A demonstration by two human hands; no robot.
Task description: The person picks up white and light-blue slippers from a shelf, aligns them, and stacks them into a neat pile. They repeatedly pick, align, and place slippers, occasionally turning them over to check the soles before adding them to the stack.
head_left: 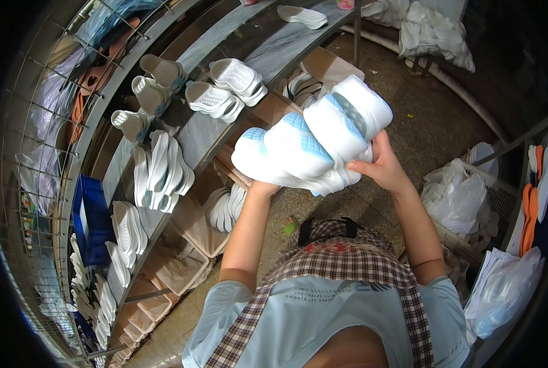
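A bundle of thick white shoe soles [286, 156] with light blue patterned patches is held up in front of me, overlapping one another. My left hand [265, 188] supports the bundle from below at its left end; most of its fingers are hidden beneath the soles. At the right end, my right hand [381, 167] grips the bundle, its thumb laid over the lower edge and the other fingers behind. The rightmost sole [364, 105] tilts up and shows a greyish-green part on its face.
To my left runs a curved-looking grey bench [194, 138] bearing several groups of white soles [163, 165]. A blue bin [91, 221] stands beyond it, near a wire grid. Lined boxes [185, 260] sit below. On my right are a plastic-bagged crate [458, 193] and orange soles [529, 208].
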